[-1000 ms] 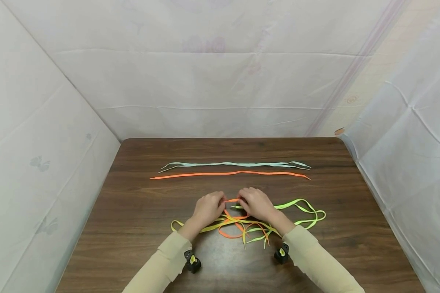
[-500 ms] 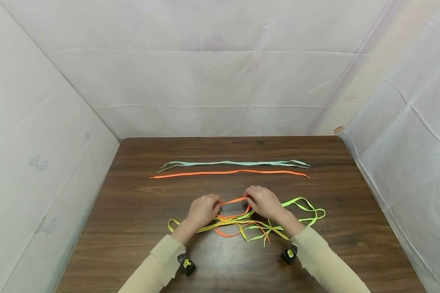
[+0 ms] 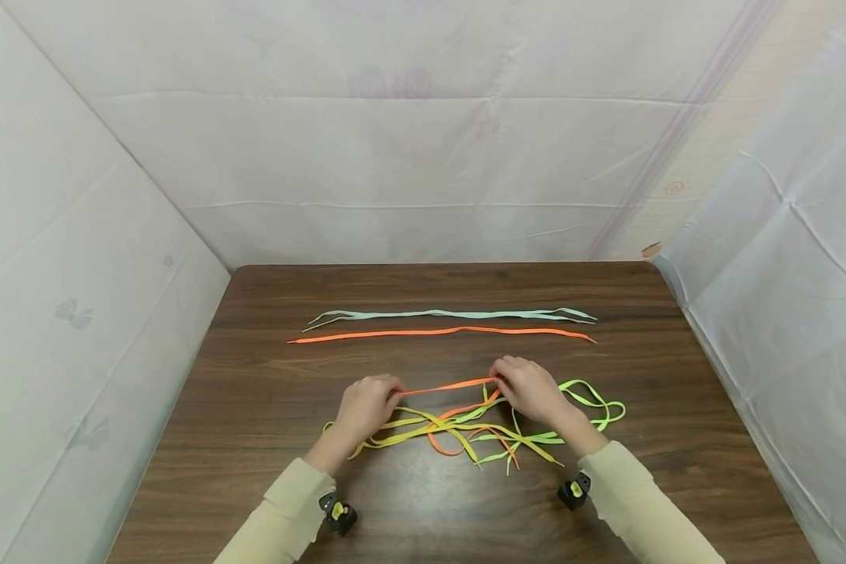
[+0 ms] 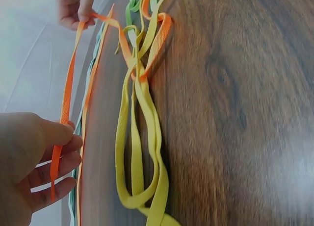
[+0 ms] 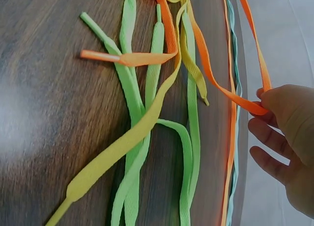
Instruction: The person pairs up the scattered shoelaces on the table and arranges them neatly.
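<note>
An orange shoelace [image 3: 447,386] stretches between both hands, lifted a little off the table. My left hand [image 3: 369,401] pinches it near one tipped end, which hangs past the thumb in the left wrist view. The right hand [image 3: 529,388] pinches the same lace [image 5: 255,44] farther along; from there it runs back down into the pile. Below the hands lie tangled yellow shoelaces [image 4: 152,133] and green shoelaces [image 5: 130,88], with the orange lace's other end [image 5: 142,59] among them.
Beyond the hands, another orange shoelace [image 3: 395,334] lies straight across the wooden table [image 3: 254,470]. Behind it, pale blue shoelaces [image 3: 458,315] lie side by side. White sheeting [image 3: 423,172] rises behind the table and at both sides.
My hands have moved apart, left hand leftward and right hand rightward. The orange lace between them has grown longer and straighter as part of it came out of the pile.
</note>
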A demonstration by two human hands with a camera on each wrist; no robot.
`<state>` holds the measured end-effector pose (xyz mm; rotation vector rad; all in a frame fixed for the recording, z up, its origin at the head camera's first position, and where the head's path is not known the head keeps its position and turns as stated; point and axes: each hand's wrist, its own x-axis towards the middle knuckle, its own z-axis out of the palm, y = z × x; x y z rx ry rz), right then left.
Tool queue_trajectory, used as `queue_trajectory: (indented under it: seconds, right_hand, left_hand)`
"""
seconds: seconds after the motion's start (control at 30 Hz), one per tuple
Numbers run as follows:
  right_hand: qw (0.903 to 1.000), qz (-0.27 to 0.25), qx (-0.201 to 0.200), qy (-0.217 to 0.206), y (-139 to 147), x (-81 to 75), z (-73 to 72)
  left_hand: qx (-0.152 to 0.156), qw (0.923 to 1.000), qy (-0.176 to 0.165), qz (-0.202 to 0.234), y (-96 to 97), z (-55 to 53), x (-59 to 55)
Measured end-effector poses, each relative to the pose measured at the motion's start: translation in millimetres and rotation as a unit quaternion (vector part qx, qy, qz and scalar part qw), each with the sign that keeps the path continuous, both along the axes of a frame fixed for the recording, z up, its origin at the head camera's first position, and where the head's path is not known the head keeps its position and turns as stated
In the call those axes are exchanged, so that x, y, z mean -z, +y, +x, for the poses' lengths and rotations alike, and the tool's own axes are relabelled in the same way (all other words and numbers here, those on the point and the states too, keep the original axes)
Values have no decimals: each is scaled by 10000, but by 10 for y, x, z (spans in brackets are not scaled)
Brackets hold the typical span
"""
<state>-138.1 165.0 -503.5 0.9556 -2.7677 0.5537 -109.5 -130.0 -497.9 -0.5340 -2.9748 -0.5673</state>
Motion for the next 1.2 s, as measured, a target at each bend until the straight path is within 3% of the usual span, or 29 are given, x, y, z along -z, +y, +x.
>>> queue_trajectory:
  seconds: [0.33,0.77,1.2]
  right_hand:
    - [9999,7,102,-3,80,13,17]
    - [9997,-113,175,-136,216,77,67]
    - [9995,-77,295,-103,349,78,101]
  left_hand:
    - [-195,9997,147,41,-227,-2,-26]
    - [-761,9970,-101,91,-568,18,-6]
    - [-1004,9949,98,65,-816,-30,16]
